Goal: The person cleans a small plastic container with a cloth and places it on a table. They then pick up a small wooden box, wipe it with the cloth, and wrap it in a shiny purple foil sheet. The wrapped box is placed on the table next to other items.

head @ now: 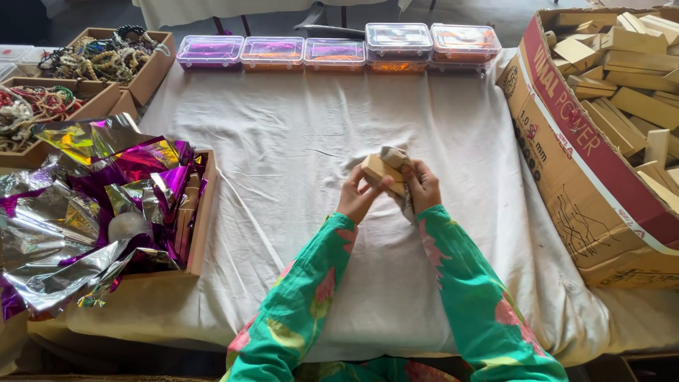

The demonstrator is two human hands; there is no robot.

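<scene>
Gripping a pale wooden block [382, 172], both hands [358, 195] [422, 185] press seemingly grey cloth [396, 157] against it.

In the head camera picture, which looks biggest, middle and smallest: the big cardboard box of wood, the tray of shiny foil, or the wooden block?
1. cardboard box
2. foil tray
3. wooden block, in both hands

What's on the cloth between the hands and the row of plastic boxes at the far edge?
Nothing: in the head view, only bare white cloth lies between the hands' wooden block and the plastic boxes.
</scene>
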